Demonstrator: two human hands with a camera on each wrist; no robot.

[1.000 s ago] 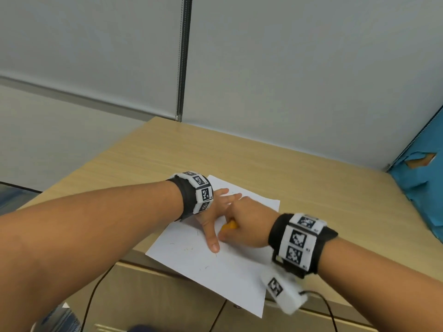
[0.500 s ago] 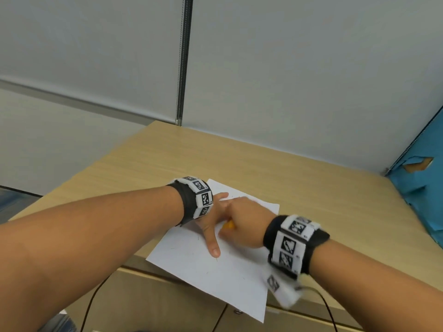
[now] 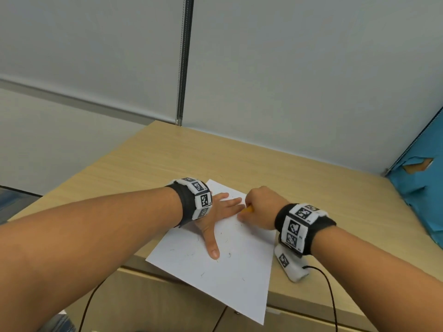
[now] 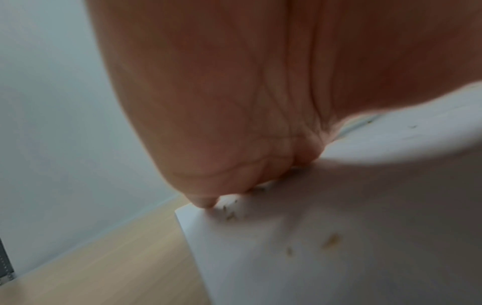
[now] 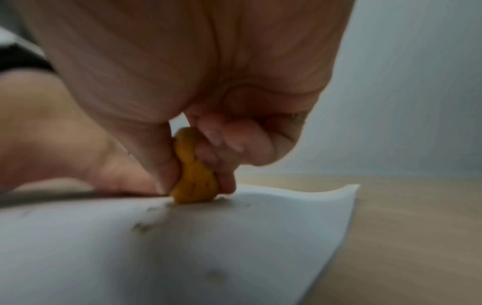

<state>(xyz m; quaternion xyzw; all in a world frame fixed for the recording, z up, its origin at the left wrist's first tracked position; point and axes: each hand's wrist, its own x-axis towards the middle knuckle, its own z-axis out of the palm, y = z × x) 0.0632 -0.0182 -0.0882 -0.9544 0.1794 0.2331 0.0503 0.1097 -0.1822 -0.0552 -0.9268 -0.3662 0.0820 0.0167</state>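
A white sheet of paper (image 3: 227, 279) lies on the wooden desk (image 3: 167, 159), its near corner hanging past the front edge. My left hand (image 3: 215, 219) lies flat on the sheet with fingers spread and straight, pressing it down. My right hand (image 3: 260, 208) pinches a small orange eraser (image 5: 194, 175) between thumb and fingers, its lower edge touching the paper (image 5: 182, 247) just right of the left fingertips. In the head view only a sliver of the eraser (image 3: 248, 209) shows. Small dark crumbs and marks are scattered over the sheet (image 4: 339, 247).
A grey partition wall (image 3: 287, 80) with a metal strip (image 3: 184, 68) stands behind the desk. A blue torn panel (image 3: 422, 188) rises at the right. A white tagged sensor block (image 3: 291, 264) with a black cable hangs under my right wrist near the desk's front edge.
My right hand with the eraser has slid right and away across the paper, uncovering the left fingers. The left hand has stayed flat on the sheet.
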